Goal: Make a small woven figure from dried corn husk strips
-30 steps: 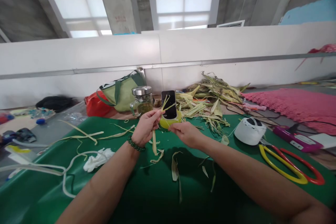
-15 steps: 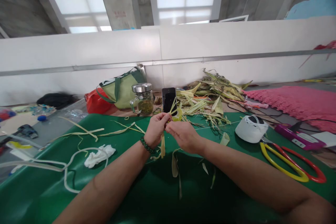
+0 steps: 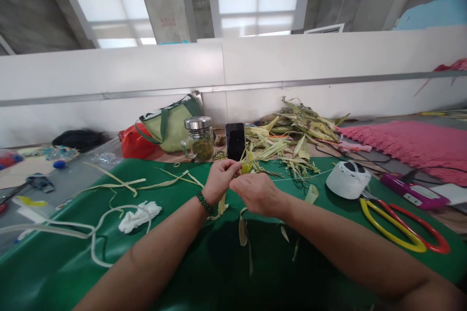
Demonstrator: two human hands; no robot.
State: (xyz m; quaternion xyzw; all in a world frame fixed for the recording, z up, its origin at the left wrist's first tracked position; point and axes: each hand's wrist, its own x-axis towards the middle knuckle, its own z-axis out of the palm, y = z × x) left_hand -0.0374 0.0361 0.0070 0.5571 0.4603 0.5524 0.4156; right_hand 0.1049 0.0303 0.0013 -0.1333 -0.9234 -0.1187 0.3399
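Near the middle of the green mat, my left hand (image 3: 221, 180) is closed in a pinch on strips of corn husk (image 3: 247, 161). A yellow-green part of the husk shows beyond the fingertips and pale ends hang below. My right hand (image 3: 257, 194) is closed close beside it, its fingertips almost touching the left ones. A thin white thread (image 3: 302, 177) runs from the white spool (image 3: 346, 182) toward my right fingers, which seem to pinch it. The knuckles hide the exact grip.
Large scissors (image 3: 404, 233) with red and yellow handles lie at right. Behind my hands stand a phone (image 3: 235, 141) and a glass jar (image 3: 200, 143), with a husk pile (image 3: 302, 124) to their right. White tubing (image 3: 93, 243) and crumpled tissue (image 3: 138, 216) lie left on the green mat (image 3: 54, 262).
My hands have turned and lowered slightly, and the upright husk ends over the fingertips now point away and rightward. The thread to the spool is more raised.
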